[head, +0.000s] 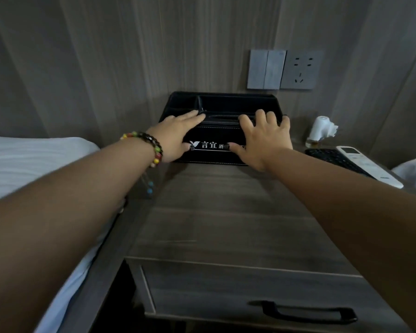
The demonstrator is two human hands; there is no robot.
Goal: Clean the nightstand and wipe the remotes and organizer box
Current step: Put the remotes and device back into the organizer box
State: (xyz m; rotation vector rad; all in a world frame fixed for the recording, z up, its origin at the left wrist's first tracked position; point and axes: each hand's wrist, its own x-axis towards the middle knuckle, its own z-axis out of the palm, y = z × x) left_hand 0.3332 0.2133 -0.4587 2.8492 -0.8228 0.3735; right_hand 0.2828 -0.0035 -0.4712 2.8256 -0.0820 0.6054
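Against the wall at the back of the nightstand (226,212) sits the black organizer box (214,131), white logo on its front face. Left hand (175,138): fingers straight and together over the box's top left edge, thumb on the front face. Right hand (264,138): fingers spread across the top right edge, thumb on the front face. Bead bracelet (144,147) on left wrist. Right of the box: 2 remotes, black remote (334,159) and white remote (368,167), side by side; white device (321,128) behind them. Bed (34,159) left of the box. Nightstand drawer (250,292) nearest the camera, black handle.
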